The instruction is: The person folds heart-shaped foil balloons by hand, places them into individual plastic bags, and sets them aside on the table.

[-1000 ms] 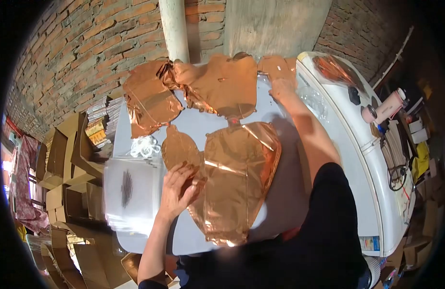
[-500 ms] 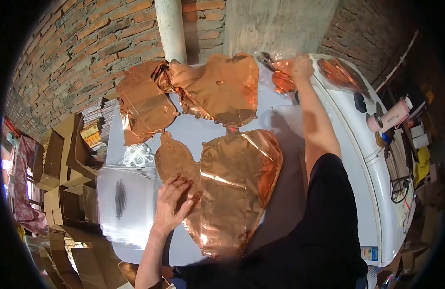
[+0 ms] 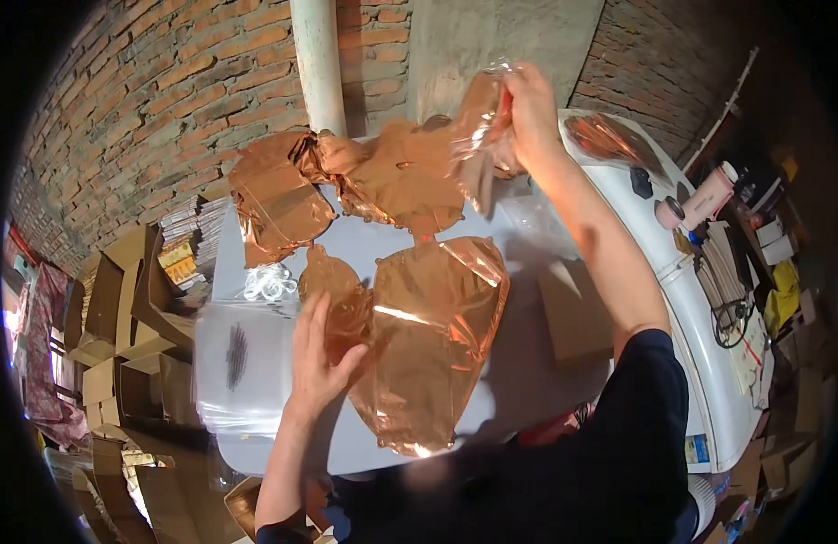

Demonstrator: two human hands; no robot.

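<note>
A large flat foil balloon (image 3: 428, 344), copper-coloured and uninflated, spreads over the table in several joined lobes. My left hand (image 3: 324, 358) is at its small left lobe, fingers extended and thumb apart. At the far side my right hand (image 3: 532, 109) pinches a clear plastic bag (image 3: 482, 127) with folded copper foil inside. That bag is held up over the upper right lobe and hides part of it. Left of the balloon lie a bundle of white string (image 3: 269, 282) and a stack of clear plastic bags (image 3: 242, 363).
A brown cardboard piece (image 3: 573, 308) lies right of the balloon. On the white appliance (image 3: 654, 213) sit another bag of copper foil (image 3: 611, 140) and a pink cylindrical device (image 3: 709, 190). Open cardboard boxes (image 3: 133, 290) crowd the left side. A brick wall (image 3: 192, 100) and white pipe (image 3: 316, 68) stand behind.
My right hand has lifted the bag of copper foil from the back right and brought it left. My left hand remains by the small lobe, its fingers lifted slightly. The view has shifted.
</note>
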